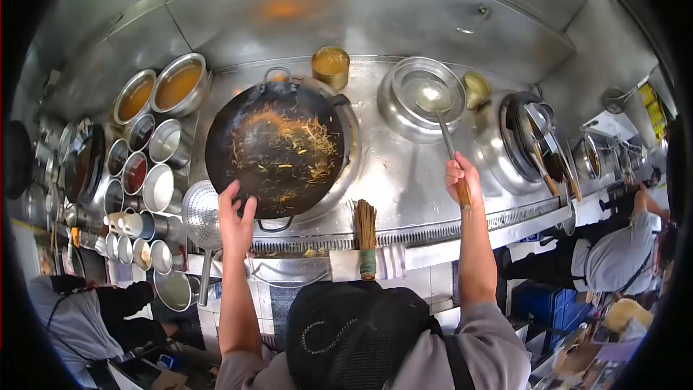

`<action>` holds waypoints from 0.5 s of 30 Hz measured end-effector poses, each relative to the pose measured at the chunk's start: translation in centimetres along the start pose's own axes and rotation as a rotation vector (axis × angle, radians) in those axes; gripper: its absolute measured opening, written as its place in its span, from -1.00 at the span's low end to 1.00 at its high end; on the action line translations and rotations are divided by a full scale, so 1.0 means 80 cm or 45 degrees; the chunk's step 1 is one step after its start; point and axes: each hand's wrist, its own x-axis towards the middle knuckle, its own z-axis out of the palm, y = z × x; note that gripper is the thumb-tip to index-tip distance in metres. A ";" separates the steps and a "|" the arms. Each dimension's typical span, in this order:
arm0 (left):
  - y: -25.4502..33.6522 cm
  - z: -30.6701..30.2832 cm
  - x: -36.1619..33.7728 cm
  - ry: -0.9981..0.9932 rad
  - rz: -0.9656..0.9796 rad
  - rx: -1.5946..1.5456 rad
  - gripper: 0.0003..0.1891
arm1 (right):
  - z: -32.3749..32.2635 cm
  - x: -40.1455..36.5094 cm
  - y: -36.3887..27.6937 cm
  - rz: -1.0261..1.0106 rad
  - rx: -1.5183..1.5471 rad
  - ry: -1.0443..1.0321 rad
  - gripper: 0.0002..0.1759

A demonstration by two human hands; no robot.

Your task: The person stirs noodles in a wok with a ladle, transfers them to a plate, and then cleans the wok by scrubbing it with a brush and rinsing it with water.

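A large black wok (224, 146) holds browned shredded food (299, 137). My left hand (237, 218) is at the wok's lower left edge, its fingers apart; whether it touches the rim I cannot tell. My right hand (463, 175) is wrapped round the wooden handle of a ladle (445, 133), whose bowl is over a round metal pot (395, 105) at the right. Beside my left hand lies a perforated strainer (202, 211). A bamboo brush (365, 235) stands between my arms at the counter's front edge.
Several metal containers (162, 188) line the left side. A tin of yellowish liquid (330, 65) sits behind the wok. Pans with wooden handles (546, 166) rest at the right. One person (613, 253) is at the far right, another (83, 325) at the lower left.
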 end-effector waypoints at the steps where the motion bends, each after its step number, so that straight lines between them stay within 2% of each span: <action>1: -0.002 0.017 0.015 -0.035 0.053 -0.014 -0.48 | 0.010 -0.022 0.000 0.048 -0.010 -0.037 -0.73; 5: -0.008 0.117 0.088 -0.124 0.152 -0.098 -0.55 | 0.052 -0.097 -0.013 0.182 -0.090 -0.179 -0.74; 6: -0.016 0.143 0.110 -0.176 0.168 0.009 -0.56 | 0.061 -0.111 -0.012 0.198 -0.174 -0.200 -0.73; 8: -0.018 0.194 0.136 -0.238 0.046 -0.010 -0.56 | 0.088 -0.135 -0.006 0.256 -0.277 -0.256 -0.70; 9: -0.027 0.221 0.149 -0.296 -0.121 -0.158 -0.57 | 0.106 -0.150 0.002 0.227 -0.413 -0.218 -0.69; 11: -0.020 0.258 0.159 -0.217 -0.275 -0.206 -0.65 | 0.118 -0.154 0.021 0.210 -0.560 -0.196 -0.68; 13: -0.003 0.262 0.165 -0.238 -0.350 -0.118 -0.69 | 0.121 -0.149 0.040 0.191 -0.794 -0.210 -0.61; 14: 0.008 0.264 0.167 -0.292 -0.411 -0.034 -0.72 | 0.130 -0.150 0.054 0.150 -0.879 -0.112 -0.49; 15: 0.010 0.265 0.170 -0.298 -0.401 -0.040 -0.72 | 0.130 -0.137 0.061 0.136 -0.879 -0.109 -0.49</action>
